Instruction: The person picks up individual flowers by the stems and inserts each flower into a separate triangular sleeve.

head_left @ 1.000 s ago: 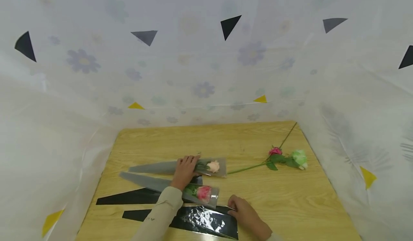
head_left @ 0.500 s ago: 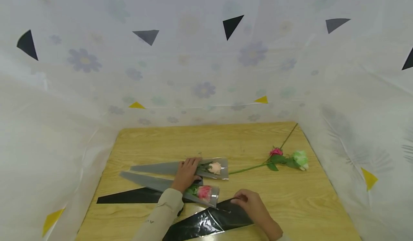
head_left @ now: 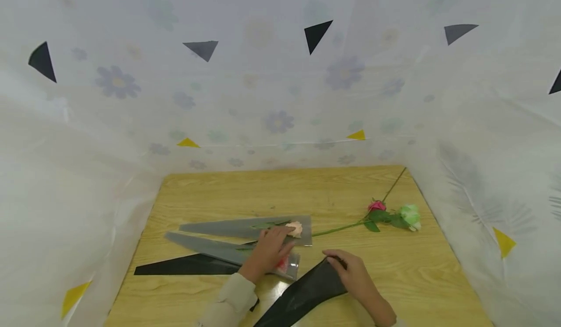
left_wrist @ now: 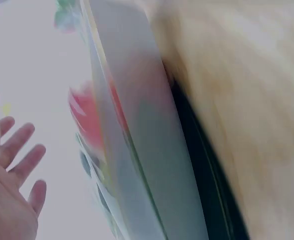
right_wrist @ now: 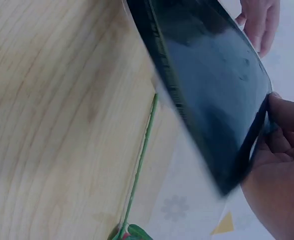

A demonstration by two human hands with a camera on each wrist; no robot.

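Note:
My right hand (head_left: 356, 274) pinches the wide end of a black flower sleeve (head_left: 302, 290) at a corner. That end is raised, and the narrow end runs out of the head view at the bottom. In the right wrist view the sleeve's glossy face (right_wrist: 212, 80) shows, thumb along its edge. My left hand (head_left: 268, 253) has its fingers spread above two wrapped roses and grips nothing. It partly covers the pink rose (left_wrist: 87, 117) in its grey sleeve (head_left: 197, 247). Just beyond lies a peach rose (head_left: 297, 228) in another grey sleeve (head_left: 219, 227).
A second black sleeve (head_left: 184, 265) lies at the left, partly under the wrapped pink rose. A red rose (head_left: 377, 205) and a green rose (head_left: 410, 217) with long stems lie at the back right. White patterned sheeting (head_left: 271, 98) surrounds the wooden table (head_left: 407, 273).
My right hand has pulled the black sleeve rightward and lifted its wide end. My left hand has left the peach rose's sleeve and moved right and nearer.

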